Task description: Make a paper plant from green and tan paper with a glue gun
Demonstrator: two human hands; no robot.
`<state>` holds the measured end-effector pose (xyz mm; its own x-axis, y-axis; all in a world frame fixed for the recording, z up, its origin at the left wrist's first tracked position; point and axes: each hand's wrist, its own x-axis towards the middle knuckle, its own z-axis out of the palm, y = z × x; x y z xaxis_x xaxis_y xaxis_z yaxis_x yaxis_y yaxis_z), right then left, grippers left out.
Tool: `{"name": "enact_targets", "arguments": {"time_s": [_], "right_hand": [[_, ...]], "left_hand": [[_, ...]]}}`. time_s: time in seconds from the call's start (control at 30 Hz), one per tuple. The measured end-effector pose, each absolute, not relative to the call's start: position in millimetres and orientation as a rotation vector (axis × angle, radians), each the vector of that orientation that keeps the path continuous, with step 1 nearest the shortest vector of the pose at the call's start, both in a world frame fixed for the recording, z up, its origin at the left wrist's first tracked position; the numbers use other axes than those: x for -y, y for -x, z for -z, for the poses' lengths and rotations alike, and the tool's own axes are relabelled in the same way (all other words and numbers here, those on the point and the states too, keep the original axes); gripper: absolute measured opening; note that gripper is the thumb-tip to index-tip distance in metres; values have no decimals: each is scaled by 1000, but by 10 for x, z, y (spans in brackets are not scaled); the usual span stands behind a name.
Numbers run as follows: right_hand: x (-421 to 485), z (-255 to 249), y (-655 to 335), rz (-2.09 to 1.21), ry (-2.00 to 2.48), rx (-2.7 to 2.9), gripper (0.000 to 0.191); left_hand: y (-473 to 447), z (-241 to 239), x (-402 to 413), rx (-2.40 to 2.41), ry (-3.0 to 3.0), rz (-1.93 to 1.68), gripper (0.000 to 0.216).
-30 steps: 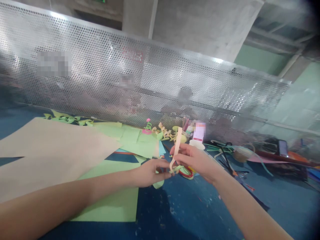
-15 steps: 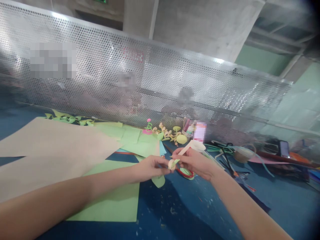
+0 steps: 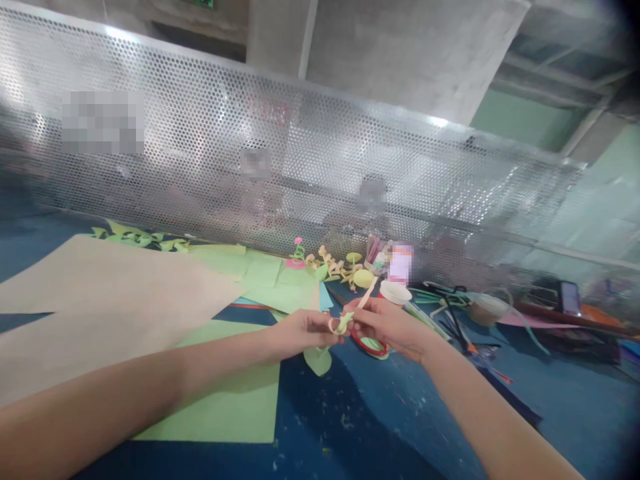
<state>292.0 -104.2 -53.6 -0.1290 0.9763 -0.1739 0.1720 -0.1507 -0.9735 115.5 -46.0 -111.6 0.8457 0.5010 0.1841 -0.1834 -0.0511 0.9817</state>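
Presently, both grips: my left hand [image 3: 304, 333] and right hand [image 3: 387, 325] pinch the narrow peach paper strip [image 3: 369, 293] above the dark-blue surface [image 3: 400, 427];
Strip's curl [image 3: 331, 325]: has just opened into a loop; seems loosely wound

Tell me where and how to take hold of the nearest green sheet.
Pinch the green sheet by its near right corner, probably best coming in low from the right. That corner lies uncovered on the blue table, while the pale sheet overlaps the far left part and the left forearm crosses above.
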Motion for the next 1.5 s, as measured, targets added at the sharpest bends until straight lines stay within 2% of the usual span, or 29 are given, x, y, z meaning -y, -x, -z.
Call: {"name": "enact_targets", "arguments": {"time_s": [0.17,0.5,0.77,1.0,1.3,1.37,1.5], "right_hand": [[1078,475,-3044,-1450,1376,1371,26],[1045,494,-2990,-1357,1368,1338,24],[1042,508,-2896,-1219,1295,1521,47],[1012,505,-2840,-954,1318,1528,41],[1036,444,-2879,-601,1405,1690,21],[1058,412,-2902,-448,1445,1758,17],[1113,318,-2973,116,1583,1755,12]], "left_hand": [[-1155,1102,452,-285,-1518,-578,27],[-1158,1110,465,-291,-1511,-599,26],[-1184,1123,460,-350,-1493,-689,22],[-1161,1098,441,-472,-1548,-709,28],[-1187,1140,430,-491,-1599,-716,33],[-1184,1135,427,-512,-1596,-740,32],[-1174,1117,408,-561,-1603,-812,33]]}}
